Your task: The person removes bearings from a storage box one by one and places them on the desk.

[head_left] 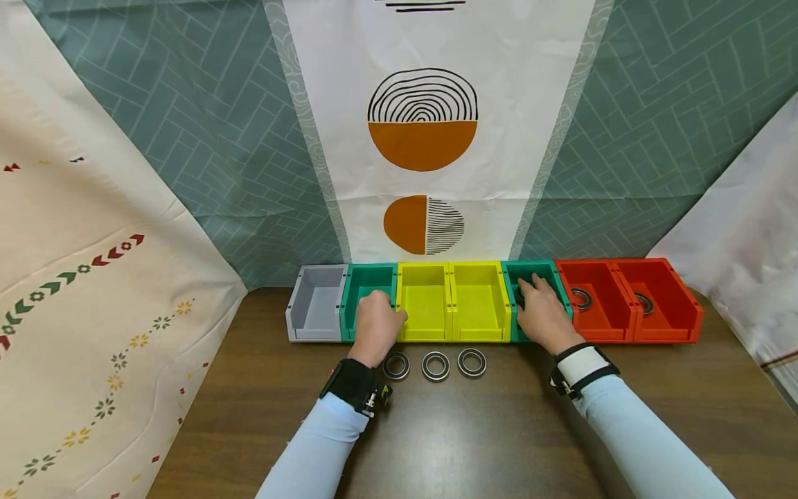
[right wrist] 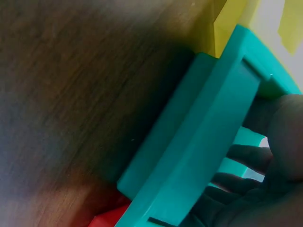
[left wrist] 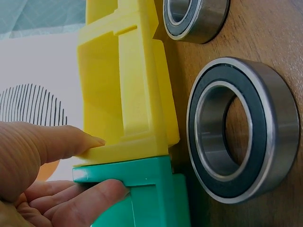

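Observation:
In the head view my left hand [head_left: 377, 323] is at the left green bin [head_left: 351, 305]. The left wrist view shows its thumb on the yellow bin's [left wrist: 106, 90] side and its fingers inside the green bin, pinching the wall where they meet. My right hand [head_left: 544, 315] reaches into the right green bin [head_left: 559, 282], fingers apart and loosely bent. A bearing [head_left: 519, 296] lies partly hidden by those fingertips; the right wrist view does not show it. On the table, the nearest of three bearings [left wrist: 260, 127] lies close to my left hand.
Seven is avoided here: several bins stand in a row, with a grey bin [head_left: 316, 305] at the left end. Two red bins [head_left: 670, 305] at the right each hold a bearing [head_left: 581, 307]. A patterned cloth hangs behind. The wooden table [head_left: 455, 443] extends in front.

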Demonstrator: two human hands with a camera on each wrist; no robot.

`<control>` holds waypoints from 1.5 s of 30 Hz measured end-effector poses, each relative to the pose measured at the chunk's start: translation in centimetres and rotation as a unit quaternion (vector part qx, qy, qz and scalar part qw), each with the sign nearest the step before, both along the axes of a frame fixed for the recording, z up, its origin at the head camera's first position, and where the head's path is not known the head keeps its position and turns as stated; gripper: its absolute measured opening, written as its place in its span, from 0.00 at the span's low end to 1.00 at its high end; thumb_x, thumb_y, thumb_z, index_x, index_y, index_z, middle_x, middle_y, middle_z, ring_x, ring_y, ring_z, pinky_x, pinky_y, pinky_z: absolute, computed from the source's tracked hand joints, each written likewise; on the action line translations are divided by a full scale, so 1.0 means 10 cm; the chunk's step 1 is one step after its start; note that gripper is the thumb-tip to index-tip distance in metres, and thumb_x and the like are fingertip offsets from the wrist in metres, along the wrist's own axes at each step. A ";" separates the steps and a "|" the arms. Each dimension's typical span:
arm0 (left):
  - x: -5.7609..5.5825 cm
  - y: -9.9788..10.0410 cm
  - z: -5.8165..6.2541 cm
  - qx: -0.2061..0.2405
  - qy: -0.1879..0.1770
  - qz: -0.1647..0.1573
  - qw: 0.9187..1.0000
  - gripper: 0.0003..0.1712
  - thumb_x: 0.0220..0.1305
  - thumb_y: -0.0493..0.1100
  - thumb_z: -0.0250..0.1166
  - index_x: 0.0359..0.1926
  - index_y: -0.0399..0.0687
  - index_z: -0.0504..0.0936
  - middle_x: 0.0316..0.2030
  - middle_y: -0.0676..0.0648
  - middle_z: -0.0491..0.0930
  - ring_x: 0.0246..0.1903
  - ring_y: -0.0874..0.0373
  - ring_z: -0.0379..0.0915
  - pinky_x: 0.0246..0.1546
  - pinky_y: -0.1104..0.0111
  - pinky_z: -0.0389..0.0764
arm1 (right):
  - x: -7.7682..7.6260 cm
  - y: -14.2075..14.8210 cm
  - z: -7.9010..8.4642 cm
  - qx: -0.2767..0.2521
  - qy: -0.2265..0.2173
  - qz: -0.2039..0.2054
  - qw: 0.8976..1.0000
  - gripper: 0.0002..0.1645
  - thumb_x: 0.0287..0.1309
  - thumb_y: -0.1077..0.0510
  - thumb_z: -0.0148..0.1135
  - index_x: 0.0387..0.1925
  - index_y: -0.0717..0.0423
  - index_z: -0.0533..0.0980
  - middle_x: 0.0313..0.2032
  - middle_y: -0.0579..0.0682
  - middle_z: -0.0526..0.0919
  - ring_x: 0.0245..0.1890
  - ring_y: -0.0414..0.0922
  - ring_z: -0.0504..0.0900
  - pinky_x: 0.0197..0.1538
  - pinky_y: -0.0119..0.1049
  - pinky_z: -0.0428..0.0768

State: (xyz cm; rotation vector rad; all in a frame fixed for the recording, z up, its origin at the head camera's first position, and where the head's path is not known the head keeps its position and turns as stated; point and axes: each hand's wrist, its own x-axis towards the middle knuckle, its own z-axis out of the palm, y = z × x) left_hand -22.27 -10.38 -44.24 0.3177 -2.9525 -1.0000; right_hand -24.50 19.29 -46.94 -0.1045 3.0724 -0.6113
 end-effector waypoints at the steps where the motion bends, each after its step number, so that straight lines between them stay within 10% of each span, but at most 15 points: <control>1: 0.00 0.00 0.00 -0.003 -0.001 0.002 1.000 0.14 0.52 0.45 0.69 0.35 0.39 0.81 0.27 0.45 0.78 0.23 0.55 0.73 0.20 0.72 0.72 | -0.01 0.00 -0.01 0.001 -0.005 -0.002 1.000 0.35 0.61 0.58 0.55 0.66 0.66 0.58 0.68 0.71 0.51 0.68 0.68 0.50 0.65 0.64 0.53; 20: -0.01 0.02 0.01 -0.001 0.008 0.007 1.000 0.15 0.51 0.44 0.70 0.37 0.39 0.82 0.32 0.45 0.79 0.27 0.55 0.75 0.24 0.71 0.77 | -0.07 -0.02 -0.06 0.040 -0.054 -0.011 0.998 0.35 0.60 0.64 0.49 0.68 0.65 0.54 0.67 0.73 0.52 0.67 0.69 0.51 0.65 0.63 0.54; 32: 0.01 0.01 0.01 -0.006 0.035 -0.009 0.999 0.11 0.50 0.43 0.70 0.25 0.40 0.80 0.21 0.46 0.72 0.20 0.56 0.69 0.16 0.72 0.67 | -0.03 -0.02 -0.04 0.045 -0.037 -0.008 0.998 0.30 0.60 0.64 0.52 0.63 0.68 0.61 0.56 0.71 0.64 0.48 0.62 0.69 0.56 0.61 0.69; 45: 0.00 -0.02 0.00 0.000 0.022 -0.001 1.000 0.14 0.50 0.44 0.71 0.34 0.38 0.82 0.29 0.45 0.78 0.25 0.55 0.74 0.21 0.72 0.74 | -0.03 -0.04 0.04 0.049 -0.054 0.010 0.997 0.23 0.54 0.64 0.57 0.53 0.69 0.70 0.44 0.66 0.72 0.41 0.56 0.69 0.51 0.56 0.75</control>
